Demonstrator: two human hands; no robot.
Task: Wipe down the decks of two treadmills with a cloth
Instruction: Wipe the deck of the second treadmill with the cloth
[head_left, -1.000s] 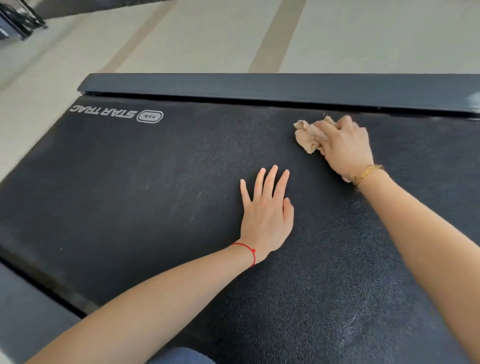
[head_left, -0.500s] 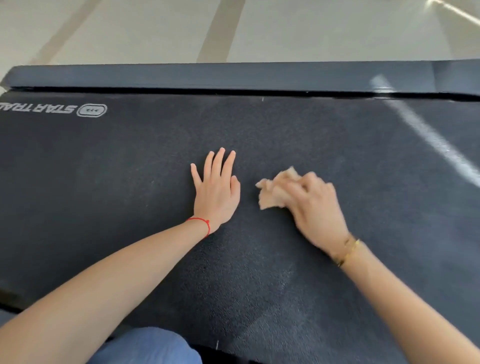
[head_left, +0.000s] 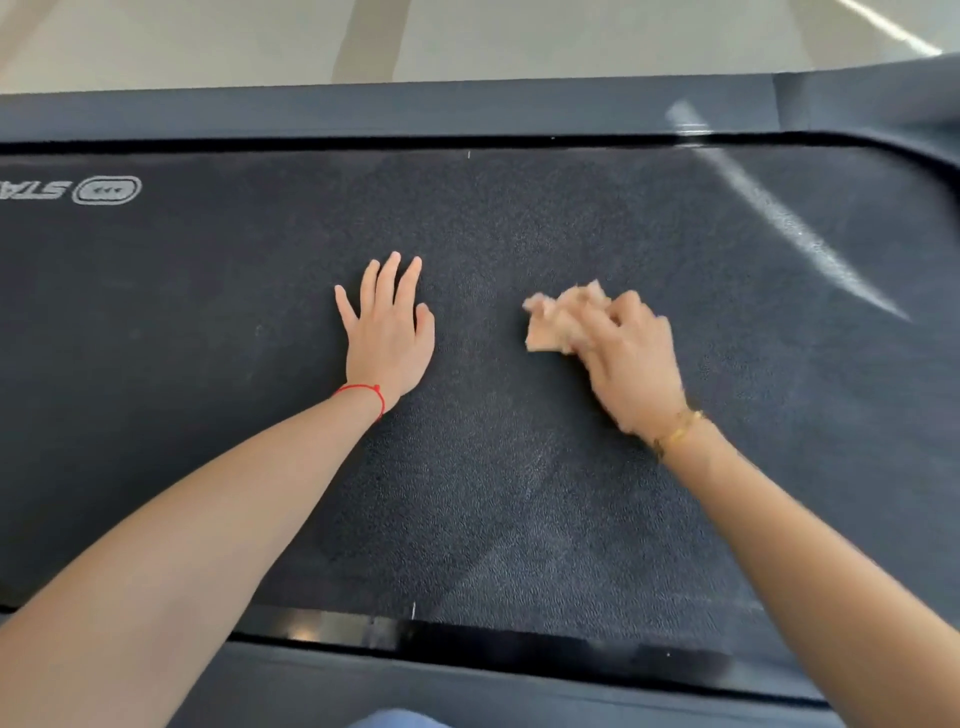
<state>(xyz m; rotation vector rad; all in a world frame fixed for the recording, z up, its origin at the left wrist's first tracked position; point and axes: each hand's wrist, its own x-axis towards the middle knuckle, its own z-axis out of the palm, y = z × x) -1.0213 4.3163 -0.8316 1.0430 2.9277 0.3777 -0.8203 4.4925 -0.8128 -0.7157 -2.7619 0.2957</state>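
Both hands were down on the dark treadmill belt (head_left: 519, 493). The left hand (head_left: 387, 332) lay flat with its fingers straight and slightly spread, pressing on the belt and holding nothing; a red string (head_left: 363, 391) circled its wrist. The right hand (head_left: 623, 358), blurred by motion, had its fingers curled over a crumpled tan cloth (head_left: 558, 319), which it pressed against the belt, with the loose part of the cloth sticking out toward the far left of the knuckles. A gold bracelet (head_left: 678, 428) sat on that wrist.

The cloth lay near mid-belt, just right of the left hand but apart from it, a strip of bare belt between them. The belt's long axis ran left to right across the view, with the far side rail (head_left: 363, 111) beyond and the near side rail (head_left: 467, 691) close to the person. Judging by this, the right hand was the one working, and the wide stretch of belt to the right, crossed by a pale streak of light (head_left: 789, 228), probably remained to be wiped.
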